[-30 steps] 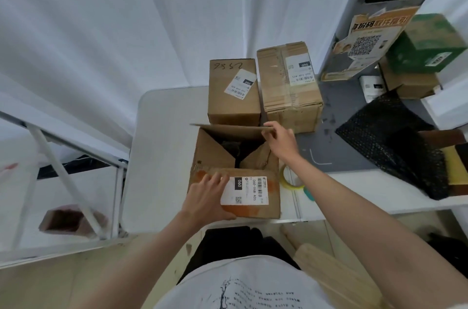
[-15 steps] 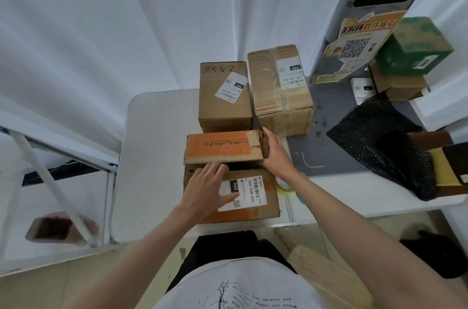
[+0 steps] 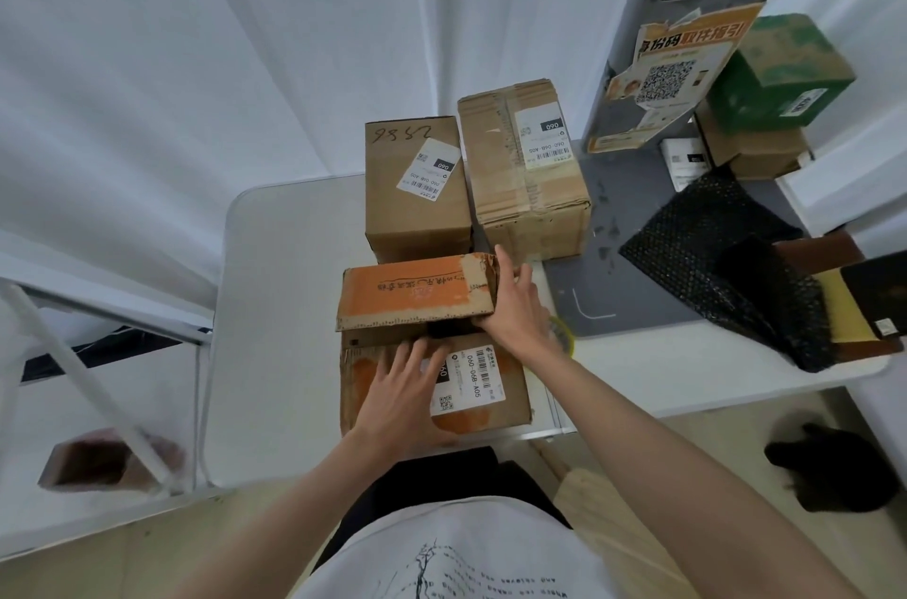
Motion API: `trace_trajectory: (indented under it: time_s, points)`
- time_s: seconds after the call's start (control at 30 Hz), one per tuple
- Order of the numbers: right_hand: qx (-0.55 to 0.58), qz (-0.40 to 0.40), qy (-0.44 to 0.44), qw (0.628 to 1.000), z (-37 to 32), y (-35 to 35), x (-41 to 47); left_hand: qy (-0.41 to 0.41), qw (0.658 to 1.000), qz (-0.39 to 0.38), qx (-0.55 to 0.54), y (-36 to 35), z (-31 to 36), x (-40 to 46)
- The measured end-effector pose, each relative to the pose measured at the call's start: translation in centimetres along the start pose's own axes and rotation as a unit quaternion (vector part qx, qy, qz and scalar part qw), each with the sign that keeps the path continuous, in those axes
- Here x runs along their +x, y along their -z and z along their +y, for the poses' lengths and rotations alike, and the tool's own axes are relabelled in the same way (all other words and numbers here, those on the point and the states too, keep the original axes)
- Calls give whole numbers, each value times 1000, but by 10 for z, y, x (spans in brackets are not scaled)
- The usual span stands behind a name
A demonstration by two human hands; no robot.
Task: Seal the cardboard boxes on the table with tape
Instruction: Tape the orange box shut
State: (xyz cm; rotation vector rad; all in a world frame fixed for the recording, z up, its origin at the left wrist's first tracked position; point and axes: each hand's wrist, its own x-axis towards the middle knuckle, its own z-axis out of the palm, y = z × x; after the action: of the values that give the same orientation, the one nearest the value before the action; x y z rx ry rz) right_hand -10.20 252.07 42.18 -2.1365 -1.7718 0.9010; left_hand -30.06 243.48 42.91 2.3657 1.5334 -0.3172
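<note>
Cardboard box [image 3: 432, 382] with orange patches and a shipping label [image 3: 468, 377] sits at the near edge of the white table [image 3: 284, 304], in front of two closed boxes, a plain one [image 3: 414, 191] and a taped one [image 3: 525, 171] beside it. Its far flap [image 3: 417, 291] is folded down but rides slightly high, with a dark gap left between it and the near flap. The right hand [image 3: 515, 304] grips the flap's right end, fingers curled round the edge; the left hand [image 3: 400, 387] lies flat with straight fingers pressing the near flap. A yellowish tape roll [image 3: 564, 336] lies on the table just right of the box, partly hidden behind the right wrist. The risk, as I judge it, is that letting go to reach for the tape lets the far flap spring up, so the seam would be taped crooked or gaping. The box also stands close to the table's near edge, and a hard push could shove it off.
</note>
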Motion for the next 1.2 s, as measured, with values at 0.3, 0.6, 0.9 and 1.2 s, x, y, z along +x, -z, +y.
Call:
trace_trajectory:
  time_s: [0.3,0.6,0.9,1.2]
  points:
    - [159,23,-45,986,37,13,-2,6,1000,-6,4,5,-7,1]
    - [-66,-97,-135,984,91,-22,-38,13,1000,-14,-23,6,-6,1]
    - [-51,-38,-105,992,92,-22,-43,3,998,14,-67,29,-2,-2]
    - [227,114,-87,963,61,34,-45,-22,952,86,-292,74,17,27]
